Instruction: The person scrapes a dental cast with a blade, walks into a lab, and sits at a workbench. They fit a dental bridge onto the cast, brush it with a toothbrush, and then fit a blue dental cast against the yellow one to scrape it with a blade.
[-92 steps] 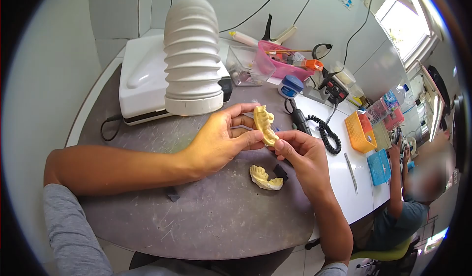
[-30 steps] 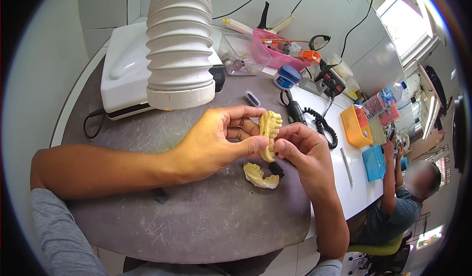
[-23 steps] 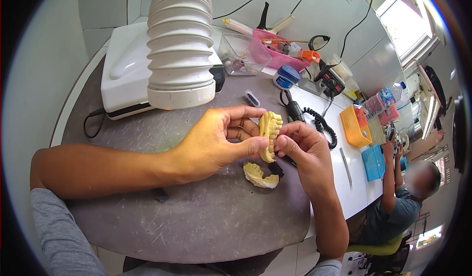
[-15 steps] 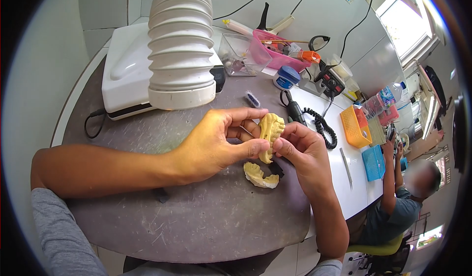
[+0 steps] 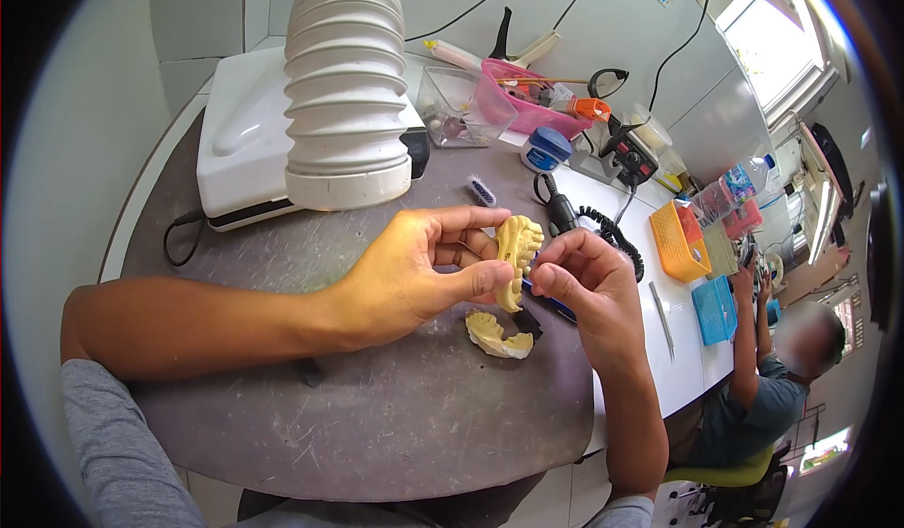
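Observation:
A yellowish dental cast [image 5: 513, 250] is held upright between the thumb and fingers of my left hand [image 5: 424, 264]. Just right of the cast, my right hand [image 5: 593, 293] has its thumb and forefinger close together; whatever may be between them is too small to make out. A second cast [image 5: 497, 336], curved and paler at its edge, lies on the grey tabletop [image 5: 377, 424] below the held one. Partly hidden behind my right hand is a dark and blue object beside the casts.
A white ribbed hose [image 5: 347, 95] stands at a white machine [image 5: 240, 142]. Behind are a small brush [image 5: 481, 190], a blue-lidded jar [image 5: 546, 149], a pink basket [image 5: 527, 104] and a corded handpiece [image 5: 562, 213]. Orange [image 5: 680, 241] and blue [image 5: 714, 310] baskets and a seated person [image 5: 763, 406] are right.
My right hand has come off the cast and moved slightly right, uncovering more of its teeth and a blue object behind. My left hand still holds the cast in nearly the same place.

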Demonstrator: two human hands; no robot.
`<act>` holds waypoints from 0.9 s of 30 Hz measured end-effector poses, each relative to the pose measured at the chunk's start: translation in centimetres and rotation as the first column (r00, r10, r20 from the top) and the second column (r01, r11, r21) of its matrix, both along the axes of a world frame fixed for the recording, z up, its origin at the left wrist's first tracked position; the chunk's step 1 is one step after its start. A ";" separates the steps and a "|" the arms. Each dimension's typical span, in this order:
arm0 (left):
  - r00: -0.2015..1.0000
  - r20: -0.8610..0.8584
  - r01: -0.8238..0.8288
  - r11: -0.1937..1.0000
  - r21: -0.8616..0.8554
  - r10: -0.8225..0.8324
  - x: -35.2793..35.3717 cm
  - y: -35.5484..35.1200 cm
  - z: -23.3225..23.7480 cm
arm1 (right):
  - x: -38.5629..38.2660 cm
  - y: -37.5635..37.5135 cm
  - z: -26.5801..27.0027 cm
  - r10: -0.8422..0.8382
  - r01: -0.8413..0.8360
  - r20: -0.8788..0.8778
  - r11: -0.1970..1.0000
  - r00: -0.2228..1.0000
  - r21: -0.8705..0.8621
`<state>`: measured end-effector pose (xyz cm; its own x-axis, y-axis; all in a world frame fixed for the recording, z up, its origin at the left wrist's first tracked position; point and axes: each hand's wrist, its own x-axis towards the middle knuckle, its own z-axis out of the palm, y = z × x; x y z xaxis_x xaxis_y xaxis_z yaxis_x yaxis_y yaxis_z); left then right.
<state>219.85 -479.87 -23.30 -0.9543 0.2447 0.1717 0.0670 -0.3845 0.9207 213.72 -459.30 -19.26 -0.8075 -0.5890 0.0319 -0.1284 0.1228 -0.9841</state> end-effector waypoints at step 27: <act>0.969 0.152 0.161 0.967 0.198 -0.192 -0.3 -0.3 0.2 | -0.5 -0.5 -2.1 0.085 -0.034 -0.494 0.993 0.865 0.112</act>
<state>219.55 -480.19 -23.05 -0.9176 0.3914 0.0695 -0.1673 -0.5386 0.8258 213.20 -459.83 -21.35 -0.6627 -0.6564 0.3606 -0.6077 0.1899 -0.7711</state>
